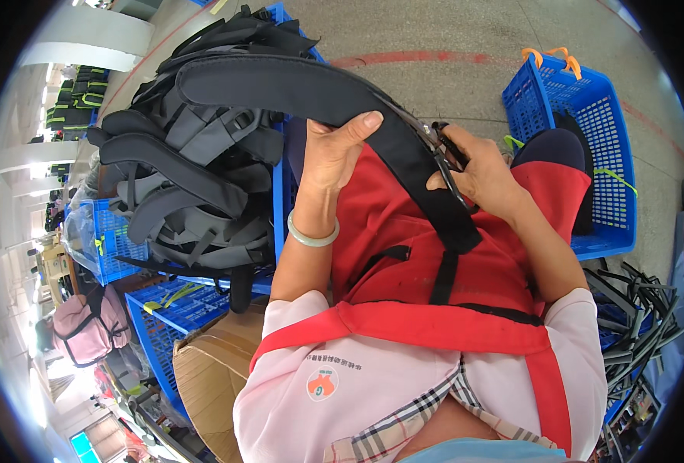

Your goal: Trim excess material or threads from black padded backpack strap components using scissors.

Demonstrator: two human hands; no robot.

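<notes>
Heap of black and grey padded fabric straps with webbing (192, 174), piled above the rim of a blue plastic crate (279, 212); the pile hides the crate's interior and far corners. A blue perforated plastic basket with orange handle ties (600, 116) stands at the person's right. Dark contents sit along its near-left edge, partly behind the knee, kind unclear. A red cloth apron (488, 266) covers the lap.

Held item: long, curved, matte-black padded strap (334, 99), carried by the hands alone above the lap. Its broad rounded end reaches over the crate's right edge and overlaps the heap; its squared end points back toward the apron's waist. A narrow black webbing strip (444, 279) trails from that end onto the apron.

Left hand (333, 154) pinches the strap at its near edge, thumb on top; the fingers beneath are hidden. Presumably this keeps the strap taut and its far edge presented. Right hand (477, 174) is closed around a small metal cutting tool with dark handles (427, 136), lying along the far edge, probably angled for control there. Blade gap and tip contact: cannot tell.
</notes>
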